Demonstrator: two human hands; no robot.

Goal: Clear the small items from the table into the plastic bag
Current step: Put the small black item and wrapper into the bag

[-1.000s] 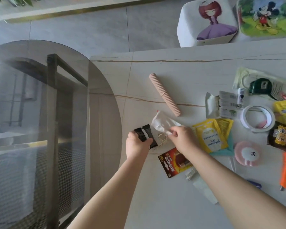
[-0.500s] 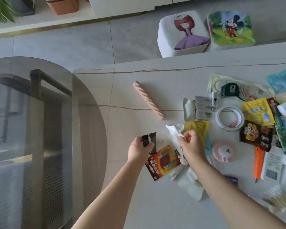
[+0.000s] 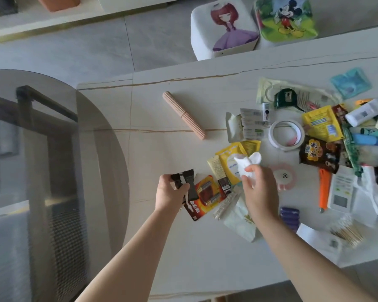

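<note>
My left hand [image 3: 170,194] grips a small black packet [image 3: 184,182] just above the table, over the corner of a red battery card [image 3: 203,196]. My right hand [image 3: 259,186] holds a crumpled white plastic bag [image 3: 247,163] lifted above yellow sachets [image 3: 231,162]. To the right lie many small items: a roll of white tape [image 3: 286,135], a pink round gadget [image 3: 284,176], an orange pen [image 3: 324,191], a dark snack pack [image 3: 320,153], a green tape measure [image 3: 285,98].
A ribbed pink tube [image 3: 183,114] lies alone at the middle of the white table [image 3: 162,247]. A smoked glass round table [image 3: 52,171] adjoins on the left. Two printed stools [image 3: 223,29] stand on the floor beyond the far edge. Cotton swabs [image 3: 345,232] sit front right.
My right hand has lifted the white bag up and to the right, over the yellow sachets. My left hand keeps the black packet. The view has swung right, showing more items.
</note>
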